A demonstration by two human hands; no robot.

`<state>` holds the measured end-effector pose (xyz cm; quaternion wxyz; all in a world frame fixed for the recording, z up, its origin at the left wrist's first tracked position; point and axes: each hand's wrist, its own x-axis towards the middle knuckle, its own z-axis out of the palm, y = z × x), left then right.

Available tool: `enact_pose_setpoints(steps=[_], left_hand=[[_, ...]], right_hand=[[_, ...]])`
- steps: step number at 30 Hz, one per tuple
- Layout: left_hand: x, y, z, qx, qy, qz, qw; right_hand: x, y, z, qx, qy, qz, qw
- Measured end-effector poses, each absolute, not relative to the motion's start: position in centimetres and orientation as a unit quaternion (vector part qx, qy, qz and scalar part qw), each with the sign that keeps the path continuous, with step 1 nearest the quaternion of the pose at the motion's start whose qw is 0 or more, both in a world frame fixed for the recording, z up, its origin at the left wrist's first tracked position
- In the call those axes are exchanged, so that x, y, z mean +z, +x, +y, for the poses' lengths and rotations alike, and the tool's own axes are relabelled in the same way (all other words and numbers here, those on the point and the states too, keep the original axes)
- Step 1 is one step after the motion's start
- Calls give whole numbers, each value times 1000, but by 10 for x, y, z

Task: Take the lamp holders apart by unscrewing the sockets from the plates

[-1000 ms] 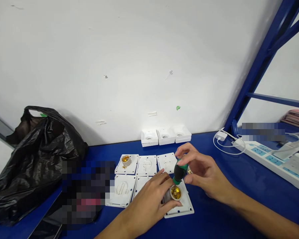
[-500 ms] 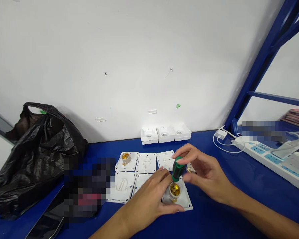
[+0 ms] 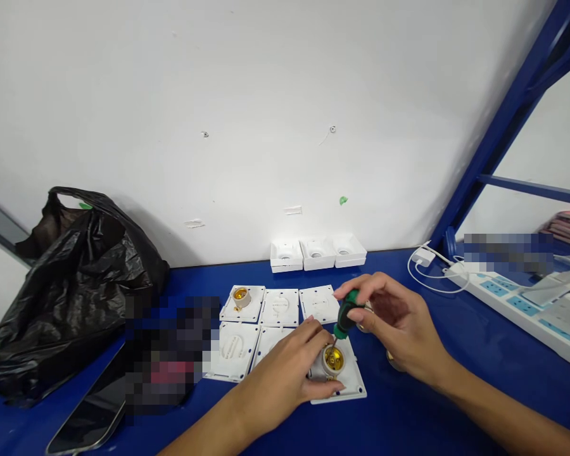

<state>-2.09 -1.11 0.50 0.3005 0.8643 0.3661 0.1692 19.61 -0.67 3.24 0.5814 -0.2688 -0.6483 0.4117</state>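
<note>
My right hand (image 3: 392,323) is closed round a short green-and-black screwdriver (image 3: 345,316), its tip angled down into a brass-lined lamp socket (image 3: 333,360). That socket sits on a white square base plate (image 3: 349,385) on the blue table. My left hand (image 3: 285,373) rests on the same plate, fingers curled against the socket and thumb along the plate's front. Several more white plates (image 3: 279,308) lie in two rows just beyond, one of them bearing a brass socket (image 3: 240,296).
Three white box-shaped covers (image 3: 316,253) stand against the wall. A black plastic bag (image 3: 71,291) fills the left side, with a phone (image 3: 86,421) lying near the front edge. A white power strip (image 3: 527,307) with cables and a blue rack post (image 3: 508,120) are on the right.
My right hand has tilted the screwdriver and turned on it, so the handle leans more to the right. My left hand stays on the plate. The view has shifted slightly.
</note>
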Motion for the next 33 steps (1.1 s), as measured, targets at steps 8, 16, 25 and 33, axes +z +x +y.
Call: enact_pose_setpoints(steps=[8,16,25,33], left_hand=[[8,-21,-13,181,872,348,294],[9,-23,-15,194,879,336,276],[16,-21,-15,193,888,320,267],[14,-21,-16,189,894,324,244]], right_hand=[[27,194,-10,344,-239,-718,555],[35,199,-15,317,-220,-807,447],[34,197,-20,263,-222,-837,426],[29,200,-17,245,-244,-840,418]])
